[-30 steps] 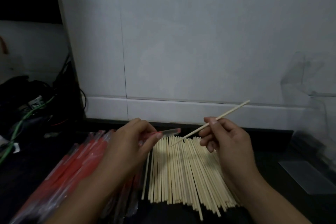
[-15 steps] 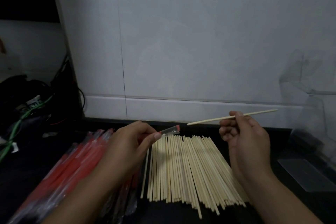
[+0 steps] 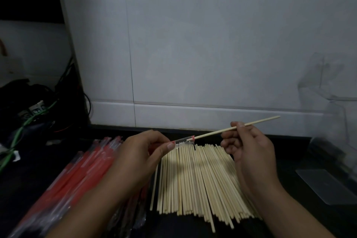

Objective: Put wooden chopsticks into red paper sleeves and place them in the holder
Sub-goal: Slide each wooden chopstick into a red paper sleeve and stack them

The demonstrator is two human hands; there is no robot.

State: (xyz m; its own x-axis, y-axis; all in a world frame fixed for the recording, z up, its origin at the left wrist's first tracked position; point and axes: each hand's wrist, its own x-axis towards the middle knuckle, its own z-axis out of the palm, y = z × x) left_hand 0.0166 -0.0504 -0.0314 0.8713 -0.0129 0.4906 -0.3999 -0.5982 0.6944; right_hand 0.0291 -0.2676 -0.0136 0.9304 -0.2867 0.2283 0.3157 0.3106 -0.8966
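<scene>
White tiled wall (image 3: 193, 44) far, dark countertop (image 3: 289, 160) near. Pale wooden chopstick pile (image 3: 193, 179) centre, red paper sleeve stack (image 3: 77, 172) left. Left hand (image 3: 139, 158) pinches red clear-tipped sleeve (image 3: 184, 141); right hand (image 3: 249, 150) pinches single thin wooden chopstick (image 3: 257, 121), tip at sleeve mouth.

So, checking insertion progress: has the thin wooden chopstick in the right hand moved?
Yes: the thin wooden chopstick came left, its tip now at the clear red-tipped sleeve mouth.
</scene>
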